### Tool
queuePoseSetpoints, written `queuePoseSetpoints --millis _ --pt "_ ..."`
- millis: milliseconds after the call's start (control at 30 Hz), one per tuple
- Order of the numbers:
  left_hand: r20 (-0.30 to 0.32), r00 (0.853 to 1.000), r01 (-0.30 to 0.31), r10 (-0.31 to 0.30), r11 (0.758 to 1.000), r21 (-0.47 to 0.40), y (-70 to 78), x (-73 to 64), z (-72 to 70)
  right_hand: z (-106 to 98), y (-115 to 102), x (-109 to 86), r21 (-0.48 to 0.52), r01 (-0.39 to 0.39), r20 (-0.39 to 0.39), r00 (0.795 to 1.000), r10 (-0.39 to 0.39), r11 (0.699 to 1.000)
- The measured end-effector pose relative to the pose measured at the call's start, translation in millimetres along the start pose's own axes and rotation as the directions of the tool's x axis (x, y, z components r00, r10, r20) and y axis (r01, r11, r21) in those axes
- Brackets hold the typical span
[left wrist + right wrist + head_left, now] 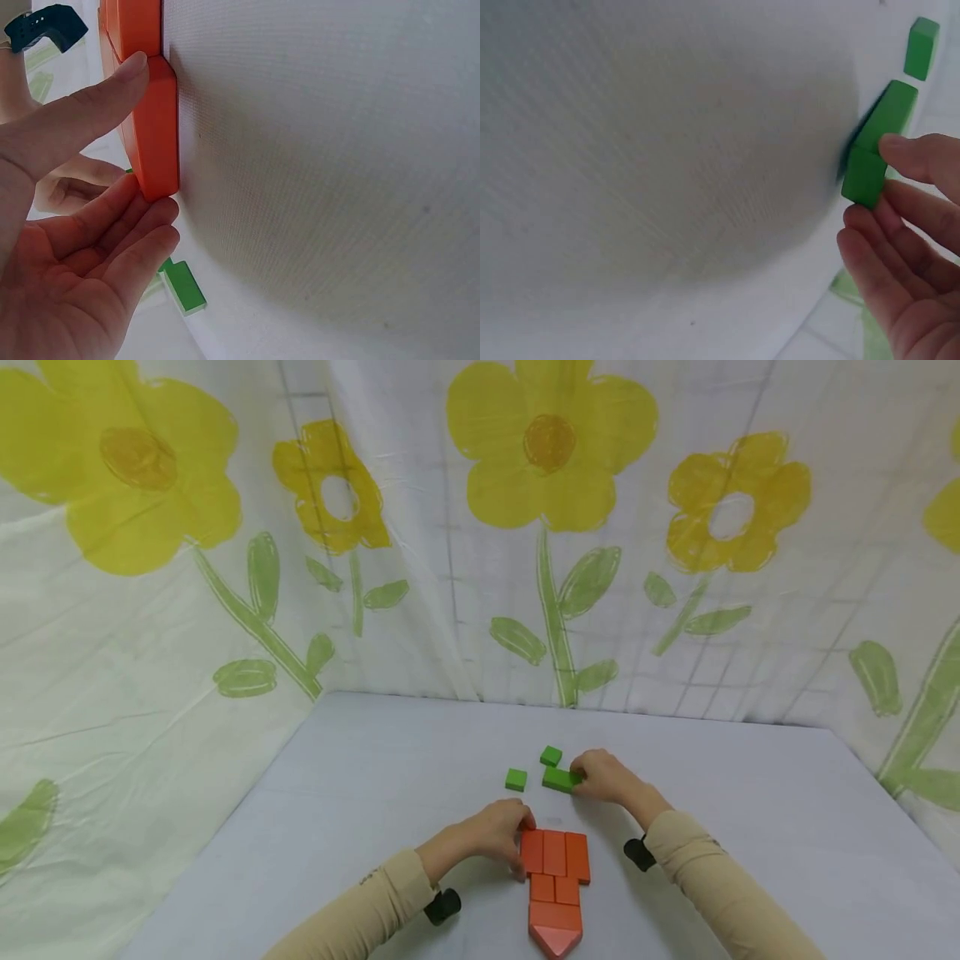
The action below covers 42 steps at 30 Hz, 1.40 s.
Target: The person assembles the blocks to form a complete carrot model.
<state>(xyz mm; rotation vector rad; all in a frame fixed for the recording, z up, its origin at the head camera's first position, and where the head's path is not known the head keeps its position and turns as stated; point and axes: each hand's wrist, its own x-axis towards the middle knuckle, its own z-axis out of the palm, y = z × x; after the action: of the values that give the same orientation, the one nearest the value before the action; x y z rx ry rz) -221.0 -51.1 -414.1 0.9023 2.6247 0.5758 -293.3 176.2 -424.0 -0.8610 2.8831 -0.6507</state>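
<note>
My left hand (495,835) is at the upper left corner of a flat, arrow-like layout of red blocks (554,853). In the left wrist view, its thumb touches one side of a red block (157,135) and its fingertips curl at the block's end. Farther back, my right hand (606,777) pinches the right end of a green block (557,779). A line crosses the green piece (866,176) in the right wrist view; whether this is an edge or a join between two blocks, I cannot tell.
Two small green blocks lie nearby, one (516,779) to the left and one (551,756) behind the longer piece. A red triangular block (556,941) forms the layout's near tip. The pale table (360,777) meets a flower-printed curtain (420,635) at its back edge.
</note>
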Motion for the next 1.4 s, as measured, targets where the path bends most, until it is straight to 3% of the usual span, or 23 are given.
queuePoseSetpoints --millis 300,567,733,1033,1400 --pt "0.006 1.000 0.015 -0.015 1.000 -0.012 -0.2 0.0 0.3 2.7 -9.9 -13.3 0.079 0.145 0.017 0.989 -0.147 0.986" --pt "0.002 1.000 -0.031 0.031 1.000 -0.006 -3.1 0.5 0.2 1.1 -19.0 -24.5 0.135 0.131 0.102 0.984 -0.146 0.982" --pt "0.010 1.000 -0.024 0.024 1.000 -0.004 -2.6 0.2 -1.1 1.8 -19.4 -27.9 0.201 0.103 0.137 0.982 -0.133 0.974" --pt "-0.009 1.000 0.007 -0.007 1.000 -0.002 0.5 -2.2 -0.5 8.6 -17.9 -27.0 0.232 0.099 0.099 0.987 -0.125 0.968" --pt "-0.023 0.999 0.035 -0.035 0.999 -0.023 -0.5 -1.2 1.3 10.3 -18.9 -25.8 0.225 0.111 0.113 0.984 -0.139 0.968"
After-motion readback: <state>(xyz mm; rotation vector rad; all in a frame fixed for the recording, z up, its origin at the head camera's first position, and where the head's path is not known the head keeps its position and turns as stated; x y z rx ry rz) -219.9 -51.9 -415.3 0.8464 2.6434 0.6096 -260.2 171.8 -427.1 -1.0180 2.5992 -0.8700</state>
